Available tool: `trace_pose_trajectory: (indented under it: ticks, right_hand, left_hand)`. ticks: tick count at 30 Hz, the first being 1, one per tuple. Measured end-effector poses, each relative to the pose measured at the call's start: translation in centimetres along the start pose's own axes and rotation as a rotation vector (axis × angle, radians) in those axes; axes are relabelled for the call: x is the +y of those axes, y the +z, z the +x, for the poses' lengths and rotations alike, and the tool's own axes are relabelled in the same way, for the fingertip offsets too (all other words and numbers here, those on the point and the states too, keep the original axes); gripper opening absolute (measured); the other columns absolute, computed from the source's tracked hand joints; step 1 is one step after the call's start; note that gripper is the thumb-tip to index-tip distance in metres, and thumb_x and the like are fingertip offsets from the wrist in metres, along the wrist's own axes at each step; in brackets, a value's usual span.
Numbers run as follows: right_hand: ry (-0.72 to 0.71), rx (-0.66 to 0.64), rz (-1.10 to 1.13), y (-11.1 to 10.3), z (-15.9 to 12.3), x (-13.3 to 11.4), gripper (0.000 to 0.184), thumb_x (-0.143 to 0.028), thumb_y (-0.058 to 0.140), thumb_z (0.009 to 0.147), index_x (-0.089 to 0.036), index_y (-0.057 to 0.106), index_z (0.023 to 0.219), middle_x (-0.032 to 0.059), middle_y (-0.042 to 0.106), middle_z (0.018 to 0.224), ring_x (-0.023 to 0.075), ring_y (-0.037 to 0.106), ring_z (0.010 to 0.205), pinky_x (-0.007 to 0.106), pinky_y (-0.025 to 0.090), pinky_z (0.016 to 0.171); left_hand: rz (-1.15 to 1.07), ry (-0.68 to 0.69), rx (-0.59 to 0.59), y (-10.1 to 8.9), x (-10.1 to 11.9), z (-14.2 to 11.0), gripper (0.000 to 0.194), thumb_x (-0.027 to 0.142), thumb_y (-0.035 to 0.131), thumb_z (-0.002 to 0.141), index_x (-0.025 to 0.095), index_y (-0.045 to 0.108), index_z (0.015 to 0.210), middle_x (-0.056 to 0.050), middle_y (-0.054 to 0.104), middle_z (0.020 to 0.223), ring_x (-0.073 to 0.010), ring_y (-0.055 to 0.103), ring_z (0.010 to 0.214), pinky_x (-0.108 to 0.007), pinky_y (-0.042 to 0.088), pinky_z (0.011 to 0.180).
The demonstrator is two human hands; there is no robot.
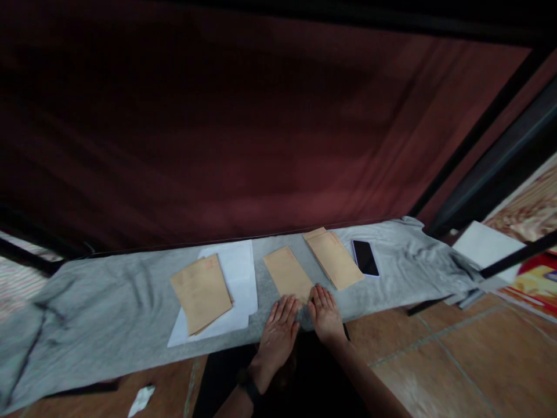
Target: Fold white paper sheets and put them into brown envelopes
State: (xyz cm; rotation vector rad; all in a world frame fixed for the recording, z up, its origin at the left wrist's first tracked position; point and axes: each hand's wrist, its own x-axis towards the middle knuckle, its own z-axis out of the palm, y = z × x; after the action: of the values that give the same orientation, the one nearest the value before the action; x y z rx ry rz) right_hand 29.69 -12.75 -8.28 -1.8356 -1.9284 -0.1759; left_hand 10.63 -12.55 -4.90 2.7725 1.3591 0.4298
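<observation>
A brown paper envelope [287, 270] lies flat in front of me on the grey cloth. My left hand [281, 328] rests on its near left end, fingers stretched out flat. On the near right corner lies my right hand [324, 310], its fingers also extended, palm down. The hands are slightly apart, and they hide the envelope's near edge. To the right is a stack of brown envelopes [337, 258]. Another pile of brown envelopes [204, 293] sits on white paper sheets [241, 278] to the left.
A smartphone [365, 258] lies right of the envelope stack. The grey cloth [117, 307] covers a narrow bench backed by a dark red panel [261, 133]. Black frame bars [483, 128] stand at the right. A crumpled white tissue [141, 400] is on the tiled floor.
</observation>
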Motion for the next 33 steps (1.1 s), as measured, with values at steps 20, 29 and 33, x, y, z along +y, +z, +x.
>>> trace_pose_trajectory:
  ticks: [20, 29, 33]
  right_hand:
    - [0.044, 0.004, 0.061, -0.5, 2.6, -0.1, 0.043, -0.03, 0.045, 0.099, -0.013, 0.054, 0.138, 0.0159, 0.059, 0.137, 0.0284, 0.053, 0.127, 0.043, 0.041, 0.104]
    - [0.443, 0.066, 0.636, -0.9, 5.1, -0.5, 0.014, -0.022, 0.065, 0.073, -0.022, 0.06, 0.087, 0.0083, 0.065, 0.089, 0.0287, 0.062, 0.092, 0.042, 0.049, 0.085]
    - [0.453, 0.058, 0.807, -1.0, 5.4, -0.7, 0.013, -0.032, 0.059, 0.076, -0.024, 0.053, 0.085, 0.0017, 0.065, 0.076, 0.0216, 0.064, 0.068, 0.033, 0.054, 0.061]
  left_hand:
    - [0.052, 0.002, 0.071, 0.8, 0.4, -1.7, 0.062, 0.032, 0.053, 0.095, 0.022, 0.033, 0.153, -0.01, 0.033, 0.161, -0.0283, 0.031, 0.148, -0.052, 0.037, 0.116]
    - [0.055, -0.03, 0.101, 0.9, 0.8, -1.8, 0.071, 0.027, 0.057, 0.091, 0.021, 0.027, 0.156, -0.01, 0.027, 0.164, -0.0287, 0.024, 0.151, -0.051, 0.035, 0.117]
    - [0.077, -0.062, 0.134, 0.9, 1.3, -2.1, 0.074, 0.022, 0.056, 0.09, 0.024, 0.023, 0.157, -0.008, 0.022, 0.166, -0.0299, 0.02, 0.152, -0.053, 0.035, 0.117]
